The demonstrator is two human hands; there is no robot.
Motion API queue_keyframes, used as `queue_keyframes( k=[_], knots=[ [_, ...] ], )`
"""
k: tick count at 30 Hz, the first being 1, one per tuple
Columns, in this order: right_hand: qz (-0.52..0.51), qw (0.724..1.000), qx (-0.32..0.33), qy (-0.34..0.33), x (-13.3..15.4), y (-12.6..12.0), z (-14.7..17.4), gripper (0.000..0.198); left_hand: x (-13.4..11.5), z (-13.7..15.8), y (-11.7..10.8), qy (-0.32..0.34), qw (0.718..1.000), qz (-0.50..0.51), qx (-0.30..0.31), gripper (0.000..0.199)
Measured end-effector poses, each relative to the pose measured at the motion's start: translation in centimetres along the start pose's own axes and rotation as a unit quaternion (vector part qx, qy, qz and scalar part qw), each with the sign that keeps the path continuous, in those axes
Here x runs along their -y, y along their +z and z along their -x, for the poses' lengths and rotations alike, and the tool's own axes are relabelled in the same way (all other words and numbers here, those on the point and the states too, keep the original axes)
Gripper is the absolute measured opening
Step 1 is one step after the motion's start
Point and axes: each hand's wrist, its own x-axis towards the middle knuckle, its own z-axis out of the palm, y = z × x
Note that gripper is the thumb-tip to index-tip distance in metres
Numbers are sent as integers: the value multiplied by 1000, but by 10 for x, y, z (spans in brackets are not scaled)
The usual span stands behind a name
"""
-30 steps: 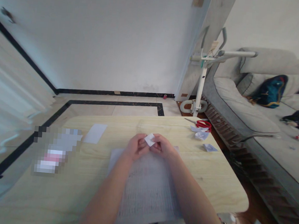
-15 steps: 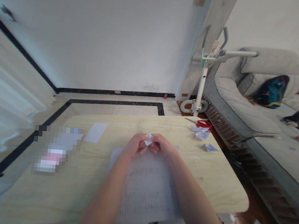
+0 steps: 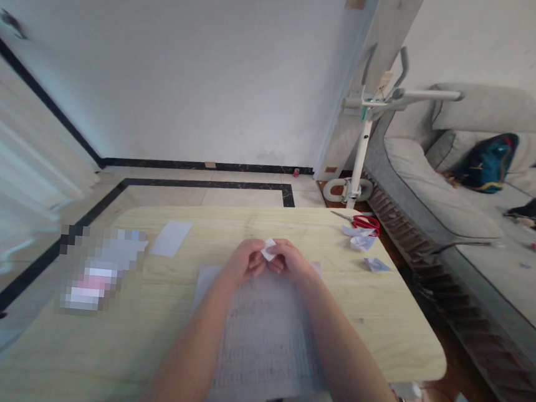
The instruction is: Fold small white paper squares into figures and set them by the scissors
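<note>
A small folded piece of white paper is pinched between my two hands, above the far edge of a large printed sheet. My left hand has its fingers closed on the paper's left side. On the other side, my right hand grips it with the thumb across its front. Curled fingers hide part of the folds. Both forearms reach over the printed sheet, which lies flat on the wooden table.
A plain white sheet lies left of my hands, near a blurred-out object. At the table's right are red-handled scissors, folded papers and another folded piece. Beyond stands a grey sofa.
The folded paper has turned slightly in my fingers, and my right thumb now covers more of its front. Both hands stay in nearly the same place.
</note>
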Motion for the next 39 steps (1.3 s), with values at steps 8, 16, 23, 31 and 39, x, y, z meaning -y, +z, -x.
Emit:
queue_keyframes(
  k=[8,16,23,31,39],
  knots=[
    [-16,1000,2,4,-1,0,-1,21,0,0,-3,-20,1000,-7,-5,39],
    [-27,999,-14,9,-2,-1,0,25,2,-1,-2,-33,999,0,-6,41],
    [-52,998,-38,-1,-4,-1,-5,25,6,-6,0,4,998,-3,-55,29],
    [-65,997,-30,-1,-4,-2,-4,33,5,-4,0,12,999,6,-51,31],
    [-44,999,-26,-17,-2,1,-3,28,4,-5,0,6,999,17,-42,31]
  ],
)
